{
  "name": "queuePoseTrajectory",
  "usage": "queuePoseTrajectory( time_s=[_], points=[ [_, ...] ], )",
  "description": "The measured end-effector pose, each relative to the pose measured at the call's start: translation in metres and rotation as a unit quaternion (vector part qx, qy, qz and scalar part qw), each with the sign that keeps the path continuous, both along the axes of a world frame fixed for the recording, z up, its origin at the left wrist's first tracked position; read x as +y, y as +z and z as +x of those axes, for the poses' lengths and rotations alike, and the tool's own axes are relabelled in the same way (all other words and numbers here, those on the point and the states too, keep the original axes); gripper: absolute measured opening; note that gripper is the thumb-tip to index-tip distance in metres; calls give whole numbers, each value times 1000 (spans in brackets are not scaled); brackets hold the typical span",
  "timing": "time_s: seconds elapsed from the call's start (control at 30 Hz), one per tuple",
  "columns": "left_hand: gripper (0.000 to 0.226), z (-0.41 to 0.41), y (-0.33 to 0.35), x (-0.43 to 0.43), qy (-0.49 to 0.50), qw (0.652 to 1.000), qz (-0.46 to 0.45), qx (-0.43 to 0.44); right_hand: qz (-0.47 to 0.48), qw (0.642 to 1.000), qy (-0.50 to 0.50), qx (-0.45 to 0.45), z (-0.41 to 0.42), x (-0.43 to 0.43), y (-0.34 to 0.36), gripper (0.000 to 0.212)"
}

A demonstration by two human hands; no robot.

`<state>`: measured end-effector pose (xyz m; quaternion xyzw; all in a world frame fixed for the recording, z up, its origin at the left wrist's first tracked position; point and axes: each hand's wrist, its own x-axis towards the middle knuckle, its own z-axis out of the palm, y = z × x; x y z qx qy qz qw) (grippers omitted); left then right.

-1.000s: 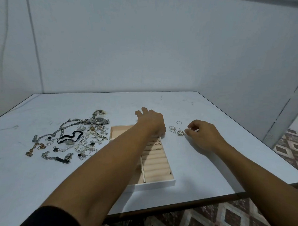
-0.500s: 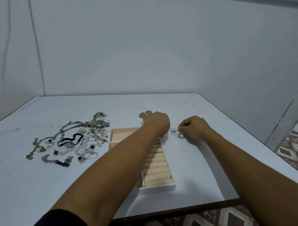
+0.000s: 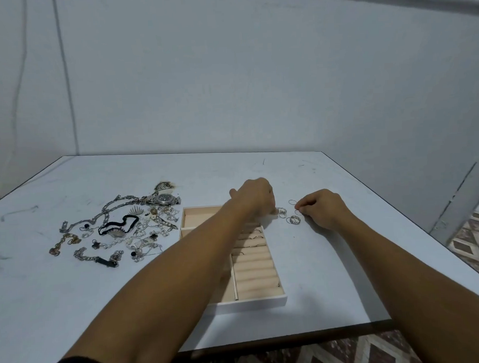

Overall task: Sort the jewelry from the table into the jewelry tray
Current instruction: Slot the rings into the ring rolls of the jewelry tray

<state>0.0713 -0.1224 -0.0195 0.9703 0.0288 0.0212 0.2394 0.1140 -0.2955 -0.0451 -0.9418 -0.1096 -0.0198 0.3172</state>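
Observation:
A white-rimmed jewelry tray (image 3: 249,304) with beige ring rolls (image 3: 253,265) lies mid-table, and a few rings sit in its upper rolls. My left forearm crosses over it. My left hand (image 3: 254,198) is past the tray's far right corner, fingers curled down, their tips pinching at a stacked silver ring (image 3: 282,212). My right hand (image 3: 323,208) rests on the table just right of the loose rings (image 3: 293,220), its curled fingertips pinching a thin wire ring (image 3: 298,211). Another thin ring (image 3: 292,202) lies beside it.
A tangled pile of chains, bracelets and a black band (image 3: 125,227) is spread left of the tray, with a metal watch (image 3: 165,199) at its far edge. The table's right edge (image 3: 416,228) and front edge drop to a patterned floor.
My left hand curled and came down toward the rings past the tray's corner. My right hand slid left and farther back to the ring cluster.

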Motion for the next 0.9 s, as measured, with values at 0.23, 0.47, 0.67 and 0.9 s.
queuePoseTrajectory(
  time_s=[0.23,0.47,0.67,0.9],
  points=[
    [12,-23,23,25,-41,995,-74,-48,-34,999,26,29,-3,-10,3,17],
    [9,-57,27,48,-76,988,-125,-53,-26,998,26,41,-4,-10,5,9],
    [9,-71,31,74,-55,988,-137,-47,-34,998,12,57,-3,-10,5,5],
    [10,-87,25,78,-75,980,-180,-24,-17,998,4,52,-7,-10,3,5]
  ],
)
